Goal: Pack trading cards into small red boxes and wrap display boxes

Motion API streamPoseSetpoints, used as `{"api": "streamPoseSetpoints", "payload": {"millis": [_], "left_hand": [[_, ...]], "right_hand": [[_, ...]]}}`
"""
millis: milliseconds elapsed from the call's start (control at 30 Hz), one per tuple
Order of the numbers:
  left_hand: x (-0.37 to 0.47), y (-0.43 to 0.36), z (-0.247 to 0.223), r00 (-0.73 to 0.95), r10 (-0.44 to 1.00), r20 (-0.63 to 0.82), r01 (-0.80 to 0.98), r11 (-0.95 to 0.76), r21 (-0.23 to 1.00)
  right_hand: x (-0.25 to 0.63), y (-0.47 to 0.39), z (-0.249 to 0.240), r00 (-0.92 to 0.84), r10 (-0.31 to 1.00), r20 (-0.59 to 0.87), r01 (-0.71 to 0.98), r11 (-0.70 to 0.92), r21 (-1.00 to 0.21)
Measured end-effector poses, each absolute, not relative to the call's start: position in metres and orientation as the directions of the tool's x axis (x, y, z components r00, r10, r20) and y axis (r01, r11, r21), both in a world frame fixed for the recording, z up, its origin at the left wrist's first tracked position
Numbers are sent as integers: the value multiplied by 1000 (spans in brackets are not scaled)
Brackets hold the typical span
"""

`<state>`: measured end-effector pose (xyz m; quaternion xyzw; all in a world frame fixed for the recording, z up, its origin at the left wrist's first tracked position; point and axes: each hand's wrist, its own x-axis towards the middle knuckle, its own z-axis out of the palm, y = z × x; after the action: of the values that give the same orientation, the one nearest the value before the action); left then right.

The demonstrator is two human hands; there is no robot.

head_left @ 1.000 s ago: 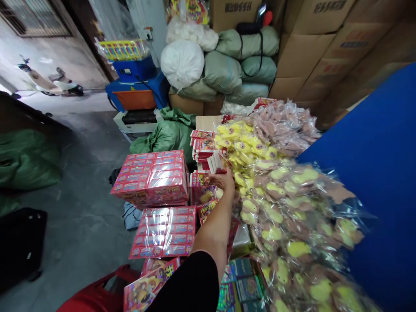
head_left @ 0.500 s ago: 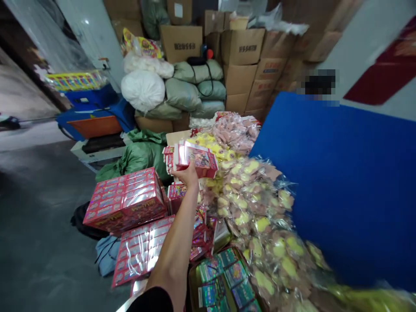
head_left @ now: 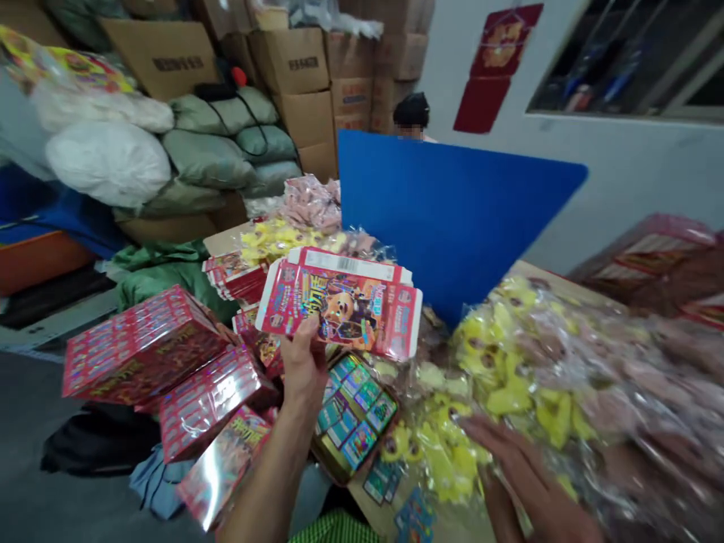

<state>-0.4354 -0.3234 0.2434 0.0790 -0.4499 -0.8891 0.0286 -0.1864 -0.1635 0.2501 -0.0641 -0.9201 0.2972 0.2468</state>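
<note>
My left hand (head_left: 305, 366) grips a flat, unfolded red card box (head_left: 362, 309) by its near edge, thumb on top. The printed face, with a cartoon bear, points up. Below the box lies a tin (head_left: 354, 415) with shiny green card packs. My right hand (head_left: 526, 467) is at the lower right, fingers extended and nothing held, over bagged yellow plush pieces (head_left: 446, 452). More flat red boxes (head_left: 237, 275) are stacked behind my left hand.
Wrapped red box blocks (head_left: 141, 347) stand at the left. A blue panel (head_left: 441, 211) rises behind the plush bags. A person's dark-capped head (head_left: 412, 113) shows beyond it. Sacks (head_left: 209, 158) and cartons (head_left: 294, 68) are piled at the back.
The view has turned right. My left hand has brought the red box nearer, away from the stack, and it now shows as a single flat sheet. My right hand has come into view.
</note>
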Motion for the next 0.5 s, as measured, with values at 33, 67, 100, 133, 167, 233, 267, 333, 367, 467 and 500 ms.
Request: {"api": "streamPoseSetpoints", "payload": {"millis": [33,67,100,133,167,233,267,333,367,467,500], "left_hand": [[-415,-315,243,-988,-80,-131,-60,-584,809],[-395,-307,242,-988,-34,-150,-103,-575,812],[-377,-298,240,-986,10,-169,-145,-565,812],[-361,-290,237,-981,52,-185,-183,-555,812],[-346,-282,234,-976,87,-197,-213,-546,811],[-318,-265,227,-965,151,-216,-263,-530,806],[-306,-256,223,-958,179,-226,-287,-522,803],[-283,-237,213,-937,243,-250,-341,-494,800],[-273,-228,208,-924,278,-262,-370,-478,797],[-247,-200,191,-876,381,-294,-449,-425,786],[-240,-191,185,-859,412,-304,-473,-409,781]], "right_hand": [[-185,-161,257,-859,241,452,-34,854,-520],[-185,-157,263,-827,237,510,-32,886,-463],[-185,-153,269,-790,253,559,-15,903,-429],[-184,-147,272,-769,270,579,9,910,-414],[-181,-141,274,-753,294,589,33,910,-413],[-166,-126,271,-729,360,581,90,893,-441],[-154,-118,267,-715,396,576,121,882,-456],[-122,-102,257,-677,471,566,190,854,-484],[-105,-94,250,-657,511,554,227,835,-502],[-57,-61,226,-573,675,465,336,711,-618],[-44,-49,217,-538,726,428,351,655,-669]]}}
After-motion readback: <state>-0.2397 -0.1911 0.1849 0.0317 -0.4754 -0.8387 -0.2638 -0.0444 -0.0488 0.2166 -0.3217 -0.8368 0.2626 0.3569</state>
